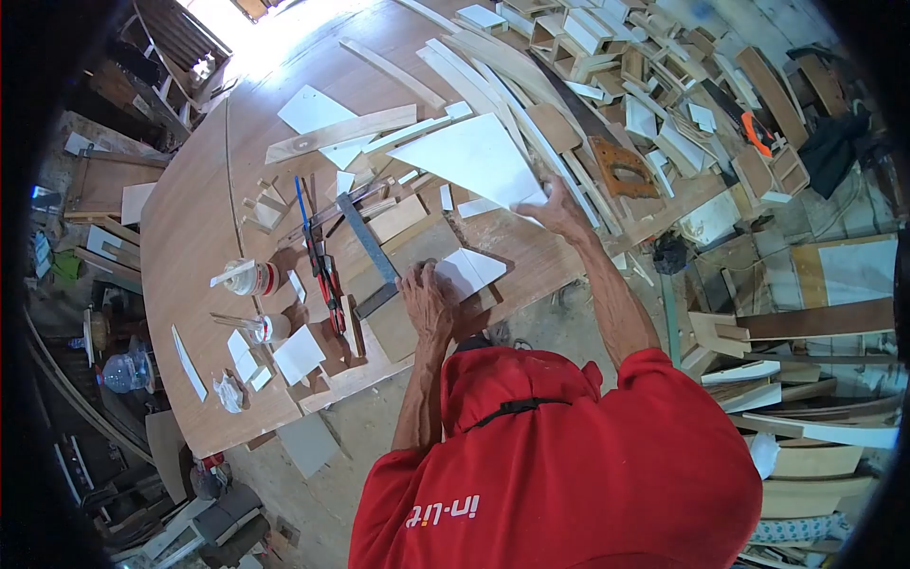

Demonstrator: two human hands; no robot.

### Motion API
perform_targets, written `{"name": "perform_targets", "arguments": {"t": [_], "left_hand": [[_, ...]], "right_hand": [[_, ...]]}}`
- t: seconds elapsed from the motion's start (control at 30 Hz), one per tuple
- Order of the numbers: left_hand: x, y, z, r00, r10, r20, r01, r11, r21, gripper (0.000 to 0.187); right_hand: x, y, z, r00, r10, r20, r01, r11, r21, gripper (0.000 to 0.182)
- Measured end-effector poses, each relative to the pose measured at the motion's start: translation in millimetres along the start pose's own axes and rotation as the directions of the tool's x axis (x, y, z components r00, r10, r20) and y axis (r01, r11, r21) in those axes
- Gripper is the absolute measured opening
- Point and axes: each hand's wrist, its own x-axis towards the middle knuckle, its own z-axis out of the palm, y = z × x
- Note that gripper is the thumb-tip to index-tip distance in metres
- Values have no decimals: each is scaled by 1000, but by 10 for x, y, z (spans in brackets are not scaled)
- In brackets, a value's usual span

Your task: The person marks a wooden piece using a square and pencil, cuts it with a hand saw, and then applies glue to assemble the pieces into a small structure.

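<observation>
Large white panel (469, 161), tapered, flat-faced: angled above the near part of the workbench (180, 275), its lower right corner in the right hand (559, 211). Right hand: closed on that corner; how the fingers lie underneath cannot be told.

Small white panel (474, 272), pointed at its right end: near the bench's near edge, below the large one. Left hand (431, 299): fingers bent, at the left end of the small white panel; whether it grips or only presses cannot be told.

Brown board (387, 325): flat on the bench, beside the left hand. Try square (365, 237), grey blade, dark stock: slanting, just left of the left hand. Light wood block (397, 218): right of the blade. Red-and-black hand tool (327, 275), exact type unclear: left of the square, a slim blue rod (303, 201) near its upper end.

White-topped jar (254, 279) and glass jar (272, 328), the latter with thin sticks across it: left part of the bench. Crumpled white wad (228, 391) and narrow white offcut (190, 362): nearer the left edge.

Wooden plank (343, 132): farther back, lying over a white sheet piece (316, 111). Handsaw with wooden handle (627, 171): at the bench's right side. Orange-handled saw (756, 134): farther right, among heaped wood pieces (654, 119). Red hooded top (578, 446): worn by the person, pale lettering.
</observation>
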Motion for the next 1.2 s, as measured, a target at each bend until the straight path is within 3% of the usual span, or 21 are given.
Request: {"name": "perform_targets", "arguments": {"t": [0.07,0.17,0.2,0.3,0.37,0.57,0.63,0.67,0.8,0.87,0.9,0.97,1.0,1.07,1.2], "left_hand": [[25,-23,33,1000,-1,18,1,1000,-5,37],[-2,-62,101,1000,4,26,-2,999,-52,37],[-2,-54,117,1000,4,3,-4,999,-39,37],[-2,-35,134,1000,5,-28,-6,1000,-13,37],[6,4,116,999,5,-40,-5,1000,-3,37],[408,362,-150,995,-102,-21,91,951,-294,38],[467,380,-129,997,-72,6,71,957,-281,38],[453,377,-110,998,-68,8,67,957,-281,38],[255,335,-9,1000,-15,-4,13,970,-243,39],[147,310,-9,1000,3,13,0,976,-217,43],[82,270,10,1000,2,12,1,977,-215,43],[-40,198,67,1000,22,-20,-25,978,-207,45],[-75,209,40,1000,18,-18,-21,978,-206,45],[-145,219,-17,998,42,-41,-48,985,-165,45],[-279,115,36,998,13,64,-3,988,-157,51]], "right_hand": [[121,33,33,927,300,224,-362,869,336,81],[197,-5,46,903,279,327,-390,852,348,72],[222,24,123,896,274,351,-410,815,410,61],[268,65,267,950,137,280,-268,819,508,51],[217,7,306,961,151,232,-252,826,504,44],[19,-27,320,985,169,26,-161,865,476,26],[20,20,300,974,118,-192,24,793,608,23],[120,102,301,970,207,-124,-43,655,754,24],[548,138,-65,949,280,-147,-81,664,743,25],[895,268,-104,926,335,-174,-47,560,827,27],[1036,314,-118,927,333,-172,-47,559,828,27],[1274,384,-152,862,435,-262,-154,716,681,30],[1358,407,-148,862,435,-259,-157,716,680,30],[1476,455,-101,868,443,-224,-89,583,808,32],[1449,392,-189,892,436,-117,-210,631,747,26]]}}
